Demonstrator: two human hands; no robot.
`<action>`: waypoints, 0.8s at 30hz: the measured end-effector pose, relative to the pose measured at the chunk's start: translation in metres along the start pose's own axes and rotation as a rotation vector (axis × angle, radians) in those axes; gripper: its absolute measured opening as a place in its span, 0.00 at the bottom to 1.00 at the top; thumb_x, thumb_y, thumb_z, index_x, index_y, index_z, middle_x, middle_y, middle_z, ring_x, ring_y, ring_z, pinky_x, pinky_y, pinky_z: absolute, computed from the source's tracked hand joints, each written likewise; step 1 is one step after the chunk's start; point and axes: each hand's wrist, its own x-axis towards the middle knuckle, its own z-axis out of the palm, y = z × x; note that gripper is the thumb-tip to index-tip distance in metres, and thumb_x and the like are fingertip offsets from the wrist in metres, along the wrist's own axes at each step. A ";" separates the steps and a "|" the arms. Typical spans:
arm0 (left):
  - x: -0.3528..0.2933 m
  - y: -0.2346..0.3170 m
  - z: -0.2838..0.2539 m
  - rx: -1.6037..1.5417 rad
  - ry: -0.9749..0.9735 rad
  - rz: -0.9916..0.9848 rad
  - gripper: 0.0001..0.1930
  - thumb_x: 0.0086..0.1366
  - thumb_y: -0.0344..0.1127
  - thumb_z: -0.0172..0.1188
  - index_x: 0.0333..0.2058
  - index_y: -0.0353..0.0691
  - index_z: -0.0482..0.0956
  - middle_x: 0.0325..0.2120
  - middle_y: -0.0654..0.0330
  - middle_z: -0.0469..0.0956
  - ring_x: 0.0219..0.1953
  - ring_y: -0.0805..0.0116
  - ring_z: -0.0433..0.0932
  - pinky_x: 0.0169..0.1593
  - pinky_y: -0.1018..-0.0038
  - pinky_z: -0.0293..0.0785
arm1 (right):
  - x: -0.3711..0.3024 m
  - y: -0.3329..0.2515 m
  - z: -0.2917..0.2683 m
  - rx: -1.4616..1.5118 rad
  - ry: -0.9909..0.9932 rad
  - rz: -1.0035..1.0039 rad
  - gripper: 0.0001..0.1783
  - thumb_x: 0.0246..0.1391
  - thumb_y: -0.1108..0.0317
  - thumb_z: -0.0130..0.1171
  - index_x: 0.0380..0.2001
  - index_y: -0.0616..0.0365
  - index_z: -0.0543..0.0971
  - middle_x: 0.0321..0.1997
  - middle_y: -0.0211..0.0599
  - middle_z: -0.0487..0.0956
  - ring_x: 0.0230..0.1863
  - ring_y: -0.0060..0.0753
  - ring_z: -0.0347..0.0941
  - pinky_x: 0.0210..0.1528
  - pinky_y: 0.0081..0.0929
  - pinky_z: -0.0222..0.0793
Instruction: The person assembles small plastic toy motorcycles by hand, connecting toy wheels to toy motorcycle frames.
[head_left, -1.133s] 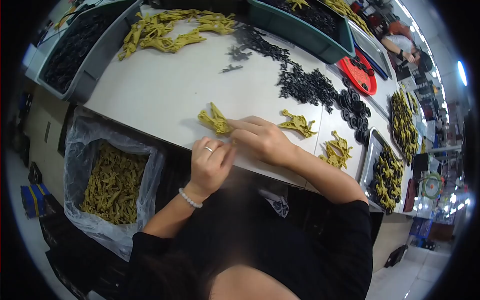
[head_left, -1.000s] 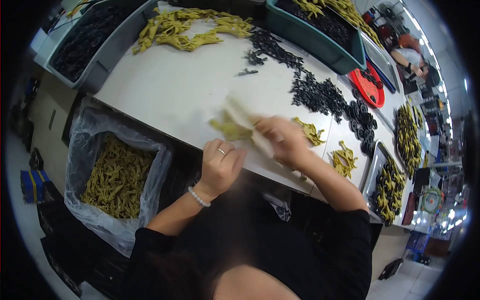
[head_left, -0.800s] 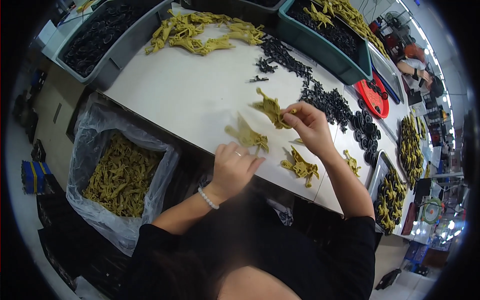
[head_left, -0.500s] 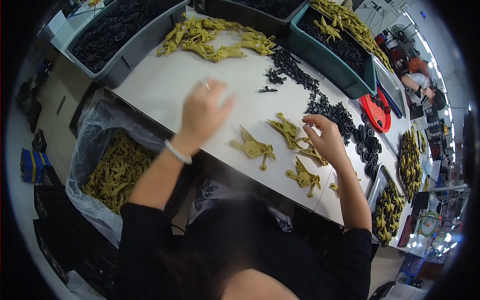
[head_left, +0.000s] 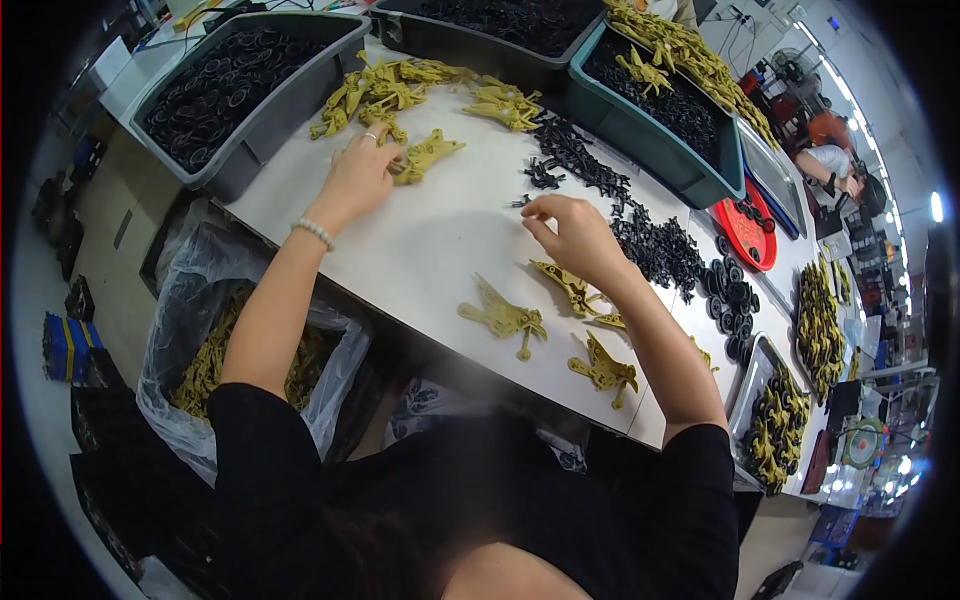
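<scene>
The left hand (head_left: 357, 180), wearing a ring (head_left: 371, 135) and a pale beaded bracelet (head_left: 313, 233), is reaching over the far left part of the white tabletop (head_left: 430, 240), where its fingers are touching the left end of a yellow, branching, hard-looking part (head_left: 430, 157); whether they are clamped on it cannot be told, since the hand is covering that end. This part is lying on the near side of a loose heap of similar yellow parts (head_left: 395, 85). The right hand (head_left: 578, 238) is hovering farther right, thumb and index finger slightly apart with nothing visible between them, and its fingertips are pointing left just beside a small, thin black piece (head_left: 519, 202); whether they are touching it is unclear. Below the right hand, toward the near edge, several yellow branching parts are lying separately, among them a leftmost one (head_left: 505, 318) and a nearest one (head_left: 604, 371). A pile of small black pieces (head_left: 655, 245) is spreading to the right of the right hand, and black round wheel-like discs (head_left: 735, 300) are lying beyond it. At the far left a grey plastic bin (head_left: 240, 165) is holding black ring-shaped pieces, while a green plastic bin (head_left: 650, 147) is standing at the far right, near a red plastic tray (head_left: 757, 258). At the near left, below the tabletop, a clear plastic bag (head_left: 345, 385) is containing more yellow parts.
</scene>
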 end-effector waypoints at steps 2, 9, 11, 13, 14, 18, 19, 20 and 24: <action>-0.021 0.003 0.001 -0.065 0.038 0.065 0.12 0.54 0.28 0.54 0.38 0.43 0.78 0.56 0.50 0.65 0.54 0.54 0.68 0.53 0.59 0.66 | 0.019 -0.002 0.009 0.008 -0.001 -0.040 0.11 0.51 0.67 0.57 0.36 0.61 0.80 0.34 0.45 0.81 0.35 0.41 0.77 0.40 0.32 0.72; -0.064 0.021 0.014 -0.333 0.239 0.244 0.06 0.53 0.31 0.59 0.30 0.38 0.77 0.41 0.57 0.76 0.45 0.58 0.72 0.44 0.60 0.68 | 0.065 -0.034 0.041 0.096 0.084 -0.472 0.12 0.48 0.71 0.58 0.38 0.57 0.80 0.45 0.39 0.74 0.43 0.42 0.74 0.45 0.34 0.71; -0.067 0.028 0.014 -0.377 0.277 0.235 0.05 0.52 0.30 0.59 0.29 0.37 0.77 0.37 0.57 0.77 0.43 0.57 0.73 0.42 0.61 0.68 | 0.072 -0.040 0.052 -0.021 0.058 -0.505 0.12 0.46 0.72 0.58 0.37 0.56 0.80 0.44 0.37 0.75 0.44 0.41 0.73 0.46 0.34 0.70; -0.072 0.033 0.013 -0.420 0.315 0.225 0.05 0.52 0.30 0.59 0.28 0.37 0.77 0.33 0.57 0.78 0.40 0.56 0.74 0.41 0.62 0.69 | 0.074 -0.048 0.057 -0.273 0.043 -0.543 0.14 0.42 0.71 0.60 0.36 0.53 0.81 0.41 0.33 0.75 0.45 0.36 0.71 0.47 0.34 0.67; -0.075 0.036 0.012 -0.469 0.300 0.175 0.05 0.52 0.30 0.60 0.28 0.36 0.77 0.31 0.56 0.77 0.38 0.55 0.74 0.41 0.63 0.69 | 0.074 -0.048 0.056 -0.275 0.042 -0.542 0.14 0.42 0.71 0.60 0.36 0.53 0.81 0.41 0.33 0.75 0.45 0.36 0.71 0.47 0.34 0.67; -0.089 0.058 0.011 -0.488 0.289 0.083 0.08 0.50 0.30 0.65 0.29 0.34 0.78 0.29 0.55 0.77 0.34 0.55 0.74 0.40 0.67 0.71 | 0.072 -0.043 0.053 -0.359 -0.041 -0.582 0.11 0.43 0.70 0.58 0.34 0.52 0.81 0.40 0.31 0.75 0.45 0.34 0.70 0.47 0.33 0.66; -0.090 0.063 0.014 -0.491 0.291 0.080 0.08 0.50 0.30 0.65 0.29 0.34 0.78 0.29 0.55 0.77 0.34 0.55 0.74 0.40 0.67 0.71 | 0.069 -0.043 0.051 -0.354 -0.073 -0.614 0.11 0.43 0.70 0.58 0.33 0.53 0.81 0.40 0.32 0.75 0.45 0.34 0.70 0.46 0.33 0.67; -0.092 0.068 0.018 -0.459 0.320 0.080 0.10 0.49 0.32 0.65 0.29 0.34 0.78 0.28 0.55 0.77 0.34 0.55 0.74 0.39 0.66 0.71 | 0.065 -0.041 0.053 -0.356 -0.077 -0.614 0.11 0.43 0.70 0.58 0.33 0.53 0.81 0.40 0.32 0.75 0.45 0.34 0.70 0.46 0.33 0.67; -0.098 0.089 0.023 -0.323 0.407 0.028 0.13 0.47 0.36 0.67 0.29 0.35 0.78 0.25 0.57 0.75 0.33 0.56 0.73 0.36 0.63 0.69 | 0.049 -0.034 0.055 -0.297 -0.017 -0.697 0.10 0.42 0.72 0.56 0.32 0.56 0.80 0.41 0.34 0.76 0.46 0.37 0.70 0.46 0.32 0.69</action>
